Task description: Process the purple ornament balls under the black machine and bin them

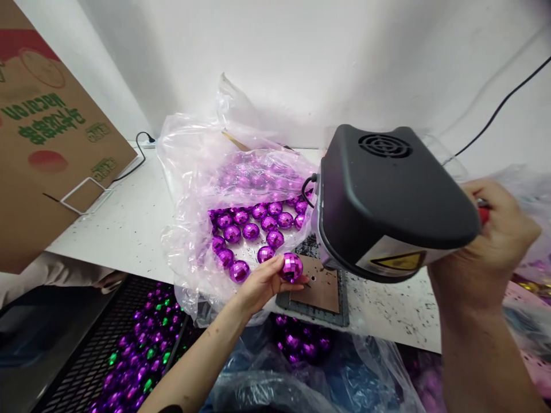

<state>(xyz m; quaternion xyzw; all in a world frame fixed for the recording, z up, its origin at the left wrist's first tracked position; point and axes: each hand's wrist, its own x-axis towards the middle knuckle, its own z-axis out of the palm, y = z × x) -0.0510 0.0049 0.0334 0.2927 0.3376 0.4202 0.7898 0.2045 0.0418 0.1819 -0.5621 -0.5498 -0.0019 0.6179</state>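
My left hand (267,279) pinches a shiny purple faceted ball (292,268), like a small disco ball. It holds the ball just above a brown square plate (316,287) with a small hole, which lies on a dark base (341,307). Over the plate's right side looms a black machine head (400,189) with a round vent and a yellow warning label. My right hand (495,229) is closed at the machine's right side around a handle, of which a red bit (484,215) shows. The machine hides some of its fingers.
Behind my left hand, a clear plastic bag (181,172) spills more purple balls (251,231) on the white table (129,223). Purple and green balls fill a black mesh crate (81,344) below left. Plastic-wrapped balls (307,347) sit under the front edge. A cardboard box (51,137) stands left.
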